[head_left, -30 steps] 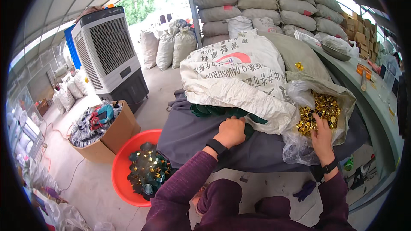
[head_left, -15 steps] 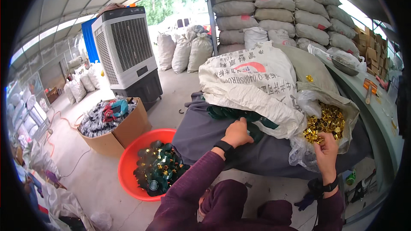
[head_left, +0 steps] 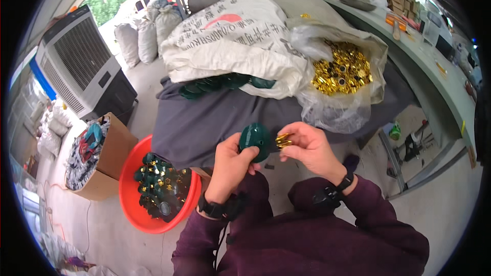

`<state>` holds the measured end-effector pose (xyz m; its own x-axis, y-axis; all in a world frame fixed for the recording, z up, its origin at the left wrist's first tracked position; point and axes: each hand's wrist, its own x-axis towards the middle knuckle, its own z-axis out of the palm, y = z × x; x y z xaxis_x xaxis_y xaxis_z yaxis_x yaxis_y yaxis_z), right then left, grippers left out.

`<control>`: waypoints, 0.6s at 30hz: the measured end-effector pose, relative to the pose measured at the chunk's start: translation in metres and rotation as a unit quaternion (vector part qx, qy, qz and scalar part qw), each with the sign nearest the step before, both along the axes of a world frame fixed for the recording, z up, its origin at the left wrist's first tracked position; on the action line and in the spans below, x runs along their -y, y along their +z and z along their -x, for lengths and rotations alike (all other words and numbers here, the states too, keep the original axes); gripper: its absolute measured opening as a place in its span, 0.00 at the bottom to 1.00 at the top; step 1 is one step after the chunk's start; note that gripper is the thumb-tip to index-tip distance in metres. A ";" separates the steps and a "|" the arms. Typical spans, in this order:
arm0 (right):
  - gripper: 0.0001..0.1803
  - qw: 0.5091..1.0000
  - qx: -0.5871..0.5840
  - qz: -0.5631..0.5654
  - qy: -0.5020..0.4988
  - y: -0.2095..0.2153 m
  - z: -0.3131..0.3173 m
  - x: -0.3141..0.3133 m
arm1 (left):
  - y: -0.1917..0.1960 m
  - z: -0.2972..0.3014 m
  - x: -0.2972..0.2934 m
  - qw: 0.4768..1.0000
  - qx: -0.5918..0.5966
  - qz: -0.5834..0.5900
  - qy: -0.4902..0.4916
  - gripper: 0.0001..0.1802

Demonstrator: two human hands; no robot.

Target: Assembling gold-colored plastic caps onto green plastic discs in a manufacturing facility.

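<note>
My left hand point(head_left: 231, 166) grips a shiny dark green bauble point(head_left: 255, 140) with a small dark spot on its side. Just right of it, my right hand point(head_left: 312, 152) pinches a few small gold caps point(head_left: 283, 141) between thumb and fingers, a short gap from the bauble. Beyond the hands, more green baubles point(head_left: 217, 85) spill from the mouth of a white woven sack point(head_left: 240, 28). A heap of gold caps point(head_left: 343, 71) fills an open sack lined with clear plastic. Inside the red basin point(head_left: 193, 194) at lower left lie green baubles with gold caps among them.
Both sacks rest on a dark grey cloth point(head_left: 189, 128). A cardboard box point(head_left: 113, 143) of mixed fabric-like scraps and a tall air cooler point(head_left: 76, 56) stand left. Along the right runs a grey-green bench point(head_left: 424, 66) with an orange-headed tool point(head_left: 395, 25). Stuffed sacks point(head_left: 148, 36) stand behind.
Both hands have drawn back from the sacks and come together in front of me. The left now holds a green bauble, the right some gold caps. The view has tilted down and shifted right.
</note>
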<state>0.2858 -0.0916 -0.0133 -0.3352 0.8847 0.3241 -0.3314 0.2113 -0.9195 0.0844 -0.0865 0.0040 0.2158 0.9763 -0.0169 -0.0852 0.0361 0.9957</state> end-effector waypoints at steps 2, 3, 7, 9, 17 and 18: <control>0.15 1.000 -0.008 0.017 0.010 -0.008 0.004 0.004 | -0.004 -0.009 0.015 1.000 0.009 -0.012 -0.016 0.12; 0.15 0.999 -0.016 0.025 0.030 -0.011 0.007 0.005 | -0.006 -0.012 0.020 1.000 0.002 -0.018 -0.019 0.12; 0.16 1.000 0.004 0.020 0.006 -0.016 0.011 0.016 | -0.007 -0.017 0.034 0.999 -0.001 -0.034 -0.006 0.10; 0.17 0.994 0.088 -0.052 -0.041 -0.017 0.012 0.019 | -0.010 -0.017 0.037 0.999 -0.007 -0.041 -0.007 0.10; 0.11 0.850 0.341 -0.346 -0.204 -0.013 0.019 0.018 | -0.028 -0.022 0.040 0.889 -0.237 -0.379 0.098 0.10; 0.09 0.949 0.238 -0.154 -0.136 -0.012 0.023 0.023 | -0.026 -0.024 0.043 0.871 -0.244 -0.415 0.098 0.11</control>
<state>0.2627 -0.1150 -0.0256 -0.2804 0.8474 0.4509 0.2108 0.5126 -0.8323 0.1086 -0.1298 -0.0224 0.2090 0.7128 0.6695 0.4328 -0.6814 0.5903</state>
